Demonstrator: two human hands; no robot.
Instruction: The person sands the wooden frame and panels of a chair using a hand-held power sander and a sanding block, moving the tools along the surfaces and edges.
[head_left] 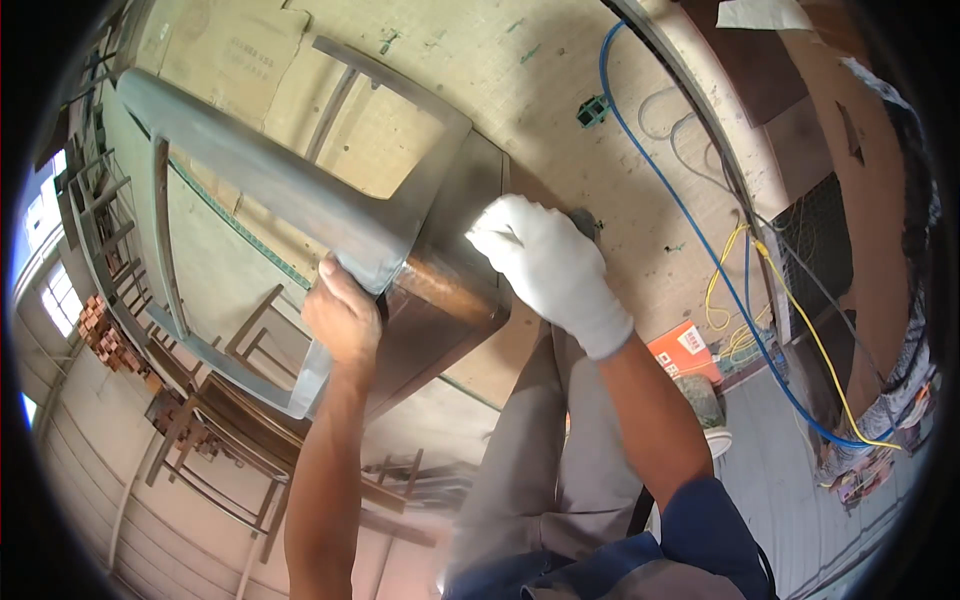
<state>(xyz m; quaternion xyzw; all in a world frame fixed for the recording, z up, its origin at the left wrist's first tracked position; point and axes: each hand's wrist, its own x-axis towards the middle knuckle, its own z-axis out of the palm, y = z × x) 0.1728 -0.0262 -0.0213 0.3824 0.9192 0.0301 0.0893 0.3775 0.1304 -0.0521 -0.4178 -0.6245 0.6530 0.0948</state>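
A grey-brown wooden furniture frame (285, 185), apparently a chair, lies tilted in front of me, with a broad smooth rail and slimmer legs. My bare left hand (343, 315) grips the near end of that rail, thumb on top and fingers mostly hidden beneath. Beside it, a worn orange-brown patch (450, 290) shows along the edge of a darker wooden block (455, 240). Just above this block is my right hand (545, 260) in a white glove, its fingers curled closed. Whatever it may hold is hidden by the glove.
A blue hose (665, 180) and yellow cord (800, 300) run down the right. An orange box (683, 345) stands near my legs. More wooden chair frames (225, 425) and stacked wood pieces (110, 340) sit at the left. Worn board (520, 70) lies beneath the frame.
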